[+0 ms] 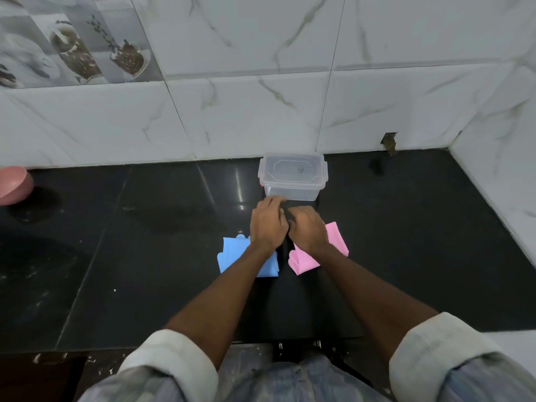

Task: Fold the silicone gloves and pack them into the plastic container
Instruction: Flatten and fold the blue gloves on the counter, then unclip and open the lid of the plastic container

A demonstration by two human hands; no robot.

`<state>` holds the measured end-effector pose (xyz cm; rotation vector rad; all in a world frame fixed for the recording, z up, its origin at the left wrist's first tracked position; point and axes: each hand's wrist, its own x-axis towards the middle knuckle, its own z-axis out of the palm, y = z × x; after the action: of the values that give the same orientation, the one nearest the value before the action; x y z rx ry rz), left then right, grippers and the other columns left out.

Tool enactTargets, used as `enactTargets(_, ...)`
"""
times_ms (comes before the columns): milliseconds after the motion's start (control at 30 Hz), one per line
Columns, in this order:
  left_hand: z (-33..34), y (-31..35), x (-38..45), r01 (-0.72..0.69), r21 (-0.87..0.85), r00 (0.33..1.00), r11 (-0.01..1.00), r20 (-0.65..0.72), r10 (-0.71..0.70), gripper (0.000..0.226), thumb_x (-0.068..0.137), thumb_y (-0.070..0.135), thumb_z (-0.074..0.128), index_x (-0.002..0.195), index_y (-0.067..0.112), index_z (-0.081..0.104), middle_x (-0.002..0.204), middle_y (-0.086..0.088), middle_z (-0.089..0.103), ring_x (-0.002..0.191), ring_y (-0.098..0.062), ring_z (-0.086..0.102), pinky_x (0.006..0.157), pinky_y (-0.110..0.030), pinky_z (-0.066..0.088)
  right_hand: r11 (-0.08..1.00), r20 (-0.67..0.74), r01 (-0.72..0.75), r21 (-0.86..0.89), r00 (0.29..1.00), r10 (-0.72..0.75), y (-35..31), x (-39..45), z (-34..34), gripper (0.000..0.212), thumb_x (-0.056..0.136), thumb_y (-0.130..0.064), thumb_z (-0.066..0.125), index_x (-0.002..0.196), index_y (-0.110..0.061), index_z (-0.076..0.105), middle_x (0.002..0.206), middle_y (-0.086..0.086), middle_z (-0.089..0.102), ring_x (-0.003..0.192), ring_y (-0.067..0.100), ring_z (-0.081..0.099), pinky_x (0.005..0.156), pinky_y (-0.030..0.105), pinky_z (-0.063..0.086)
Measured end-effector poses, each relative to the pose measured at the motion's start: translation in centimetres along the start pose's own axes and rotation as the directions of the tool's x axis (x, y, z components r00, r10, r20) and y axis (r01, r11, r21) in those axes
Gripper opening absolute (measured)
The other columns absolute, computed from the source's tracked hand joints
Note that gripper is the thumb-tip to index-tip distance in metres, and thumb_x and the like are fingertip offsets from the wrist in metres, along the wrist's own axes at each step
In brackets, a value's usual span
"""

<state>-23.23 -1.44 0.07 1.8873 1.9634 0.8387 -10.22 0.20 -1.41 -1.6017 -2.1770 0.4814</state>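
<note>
A clear plastic container with its lid on stands on the black counter near the back wall. Just in front of it my left hand and my right hand are side by side, palms down, fingers curled and blurred. A dark shape lies between and under the fingers; I cannot tell whether it is a glove or the counter. A folded blue glove lies flat under my left wrist. A folded pink glove lies under my right wrist, with its fingers pointing toward me.
A pink bowl sits at the far left edge of the black counter. Marble-tiled walls close the back and the right side. The counter's front edge runs just above my sleeves.
</note>
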Motion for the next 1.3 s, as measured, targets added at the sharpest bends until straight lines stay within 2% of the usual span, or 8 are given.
enactTargets(167,0.1,1.8,4.8,0.161,-0.144,0.972,0.976,-0.147,-0.182,0.03,0.097,0.007,0.054,0.121,0.018,0.068,0.129,0.001,0.062,0.115,-0.019,0.062,0.096,-0.037,0.054,0.913,-0.23,-0.35,0.208,0.89,0.394,1.1,4.6,-3.0,0.013,0.096,-0.011,0.056,0.105,-0.007,0.065,0.108,0.012,0.067,0.105,0.03,0.06,0.088,0.043,0.054)
enactTargets(300,0.7,2.3,7.8,0.313,-0.076,0.933,0.947,-0.164,-0.321,0.032,0.099,0.015,0.058,0.13,0.017,0.062,0.138,-0.004,0.056,0.126,-0.022,0.055,0.103,-0.035,0.048,0.935,-0.283,-0.354,0.009,0.896,0.342,2.2,8.3,-4.9,0.019,0.095,-0.017,0.06,0.112,-0.008,0.06,0.117,0.011,0.061,0.111,0.029,0.055,0.092,0.042,0.05)
enactTargets(500,1.2,2.6,10.8,0.57,-0.216,0.811,0.793,-0.005,-0.585,0.054,0.103,0.027,0.058,0.152,0.008,0.044,0.15,-0.013,0.054,0.138,-0.033,0.054,0.114,-0.045,0.046,0.856,-0.094,-0.49,0.167,0.856,0.508,4.5,12.3,-6.2,0.052,0.09,-0.021,0.066,0.137,-0.004,0.049,0.14,0.016,0.05,0.13,0.034,0.048,0.107,0.044,0.046)
enactTargets(600,1.3,2.3,10.5,0.622,-0.216,0.765,0.753,-0.037,-0.642,0.047,0.103,0.036,0.055,0.141,0.008,0.056,0.139,-0.013,0.063,0.127,-0.033,0.062,0.105,-0.044,0.052,0.759,0.006,-0.579,0.297,0.796,0.605,5.3,12.7,-6.4,0.056,0.09,-0.021,0.064,0.141,-0.003,0.049,0.142,0.017,0.054,0.13,0.037,0.054,0.106,0.044,0.048)
enactTargets(733,1.7,1.5,8.0,0.679,-0.23,0.704,0.698,-0.067,-0.707,0.048,0.1,0.052,0.056,0.122,0.012,0.07,0.119,-0.008,0.073,0.104,-0.025,0.069,0.079,-0.035,0.051,0.714,-0.001,-0.635,0.297,0.747,0.665,5.8,10.9,-6.1,0.036,0.093,-0.029,0.058,0.12,-0.007,0.063,0.122,0.013,0.068,0.108,0.035,0.067,0.083,0.04,0.056)
enactTargets(833,1.4,0.5,5.5,0.689,-0.257,0.68,0.678,-0.092,-0.727,0.05,0.095,0.057,0.062,0.119,0.014,0.069,0.113,-0.005,0.074,0.092,-0.018,0.062,0.075,-0.033,0.048,0.722,0.046,-0.633,0.279,0.76,0.649,5.8,9.0,-5.6,0.035,0.089,-0.037,0.065,0.111,-0.009,0.067,0.11,0.01,0.073,0.096,0.031,0.071,0.076,0.037,0.059)
enactTargets(967,0.6,-0.4,3.6,0.672,-0.331,0.68,0.663,-0.078,-0.729,0.056,0.091,0.057,0.072,0.125,0.013,0.066,0.118,-0.006,0.072,0.104,-0.023,0.069,0.089,-0.042,0.061,0.735,0.08,-0.614,0.288,0.78,0.62,5.0,7.6,-5.0,0.045,0.081,-0.042,0.078,0.11,-0.01,0.067,0.11,0.008,0.073,0.097,0.03,0.072,0.078,0.039,0.061)
enactTargets(1300,-0.3,1.3,3.2,0.694,-0.354,0.634,0.627,-0.113,-0.765,0.05,0.088,0.042,0.083,0.125,0.014,0.065,0.124,-0.007,0.07,0.111,-0.028,0.071,0.087,-0.038,0.058,0.65,0.165,-0.708,0.274,0.701,0.694,2.9,7.2,-5.4,0.054,0.082,-0.031,0.083,0.125,-0.006,0.061,0.12,0.013,0.071,0.106,0.032,0.071,0.087,0.044,0.063)
